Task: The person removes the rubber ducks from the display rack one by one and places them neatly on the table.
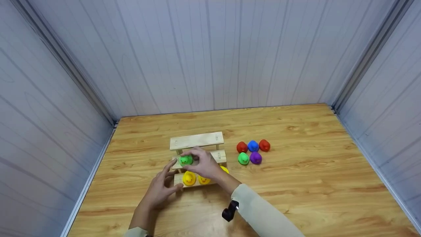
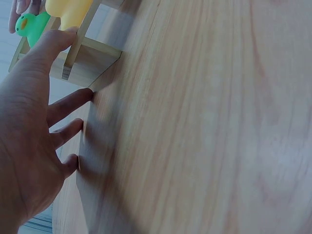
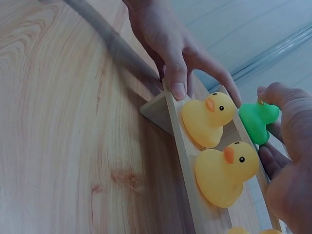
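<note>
In the head view my right hand (image 1: pixel 208 165) holds a green rubber duck (image 1: pixel 185 160) at the left end of the middle step of a three-step wooden stand (image 1: pixel 194 141). Thumb and fingers pinch this green duck (image 3: pixel 256 119) in the right wrist view. My left hand (image 1: pixel 158 190) is at the stand's left end, thumb by the bottom step's front edge and fingers spread along the side. On the bottom step sit a yellow duck (image 1: pixel 189 178), a second yellow duck (image 1: pixel 204 180) and a third yellow duck (image 1: pixel 225 169), partly hidden by my right hand.
Right of the stand, loose ducks lie grouped on the wooden table (image 1: pixel 306 171): a red duck (image 1: pixel 242 147), a blue duck (image 1: pixel 253 145), another red duck (image 1: pixel 264 145), a green duck (image 1: pixel 243 158) and a purple duck (image 1: pixel 256 158). Pale panel walls (image 1: pixel 210 59) enclose the table's back and sides.
</note>
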{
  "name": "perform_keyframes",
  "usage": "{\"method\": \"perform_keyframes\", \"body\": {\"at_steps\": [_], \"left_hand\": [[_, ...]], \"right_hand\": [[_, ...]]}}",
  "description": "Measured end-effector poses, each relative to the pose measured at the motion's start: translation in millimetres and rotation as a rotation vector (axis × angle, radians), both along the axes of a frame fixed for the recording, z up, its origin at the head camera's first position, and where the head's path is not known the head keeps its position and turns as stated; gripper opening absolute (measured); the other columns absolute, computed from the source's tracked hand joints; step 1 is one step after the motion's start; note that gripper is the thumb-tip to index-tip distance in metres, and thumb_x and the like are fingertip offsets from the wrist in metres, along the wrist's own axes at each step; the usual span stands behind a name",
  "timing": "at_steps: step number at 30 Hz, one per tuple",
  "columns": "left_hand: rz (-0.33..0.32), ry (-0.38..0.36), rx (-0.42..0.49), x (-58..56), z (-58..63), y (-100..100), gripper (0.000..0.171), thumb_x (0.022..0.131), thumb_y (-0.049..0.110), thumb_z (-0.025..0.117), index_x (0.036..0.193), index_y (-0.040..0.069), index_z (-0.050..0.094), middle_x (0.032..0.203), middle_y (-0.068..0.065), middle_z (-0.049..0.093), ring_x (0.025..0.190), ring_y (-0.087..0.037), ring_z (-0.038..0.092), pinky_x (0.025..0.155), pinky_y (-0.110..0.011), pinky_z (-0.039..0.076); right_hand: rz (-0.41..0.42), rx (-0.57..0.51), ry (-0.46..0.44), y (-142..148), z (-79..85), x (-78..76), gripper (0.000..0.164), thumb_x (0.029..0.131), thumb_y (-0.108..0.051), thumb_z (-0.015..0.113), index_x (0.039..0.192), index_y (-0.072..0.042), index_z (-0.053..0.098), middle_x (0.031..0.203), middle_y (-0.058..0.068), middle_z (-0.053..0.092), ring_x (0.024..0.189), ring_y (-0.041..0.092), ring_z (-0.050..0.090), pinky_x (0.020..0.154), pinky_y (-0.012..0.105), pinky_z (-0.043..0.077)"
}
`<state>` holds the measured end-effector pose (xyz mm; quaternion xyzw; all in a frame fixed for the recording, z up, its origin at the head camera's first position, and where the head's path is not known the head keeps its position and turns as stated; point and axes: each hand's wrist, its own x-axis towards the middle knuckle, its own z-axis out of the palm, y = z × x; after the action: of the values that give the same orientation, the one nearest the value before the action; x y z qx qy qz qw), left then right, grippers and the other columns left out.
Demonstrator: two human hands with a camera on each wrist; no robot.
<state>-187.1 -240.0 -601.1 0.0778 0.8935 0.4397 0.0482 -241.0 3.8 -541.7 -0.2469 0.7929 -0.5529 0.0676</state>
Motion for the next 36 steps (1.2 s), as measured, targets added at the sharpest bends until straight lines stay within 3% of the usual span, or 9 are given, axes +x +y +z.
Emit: {"method": "perform_keyframes", "body": {"at_steps": [10,16,22,36], "left_hand": [[0.004,-0.006,-0.005,0.1,-0.3,0.0,0.093,0.099,0.039,0.088,0.176,0.035,0.036,0.154,-0.02,0.072,0.156,-0.053,0.052,0.13,-0.085,0.024],[0.011,-0.017,0.0,0.0,0.6,-0.4,0.093,0.099,0.039,0.089,0.176,0.037,0.036,0.155,-0.02,0.072,0.157,-0.053,0.052,0.131,-0.085,0.023],[0.005,-0.045,0.022,0.5,0.6,-1.3,0.092,0.101,0.037,0.087,0.176,0.037,0.036,0.157,-0.02,0.07,0.16,-0.052,0.048,0.132,-0.086,0.02],[0.005,-0.028,0.006,-0.7,1.8,0.3,0.092,0.099,0.037,0.089,0.175,0.037,0.037,0.155,-0.022,0.072,0.158,-0.053,0.05,0.132,-0.084,0.021]], "right_hand": [[0.008,-0.035,-0.024,1.3,-1.8,0.2,0.028,0.1,-0.009,0.086,0.127,-0.008,0.079,0.133,0.014,0.072,0.118,0.019,0.068,0.107,0.039,0.062],[0.005,-0.027,-0.035,1.1,-2.5,-0.4,0.028,0.1,-0.009,0.085,0.128,-0.009,0.08,0.132,0.012,0.073,0.115,0.014,0.067,0.104,0.032,0.062],[-0.007,-0.015,-0.005,1.1,-1.9,-0.7,0.027,0.099,-0.009,0.086,0.126,-0.009,0.081,0.129,0.012,0.076,0.11,0.013,0.067,0.102,0.038,0.064],[-0.031,-0.016,0.009,3.0,5.1,-0.1,0.028,0.099,-0.009,0.086,0.126,-0.011,0.083,0.129,0.009,0.076,0.115,0.016,0.071,0.105,0.032,0.062]]}}
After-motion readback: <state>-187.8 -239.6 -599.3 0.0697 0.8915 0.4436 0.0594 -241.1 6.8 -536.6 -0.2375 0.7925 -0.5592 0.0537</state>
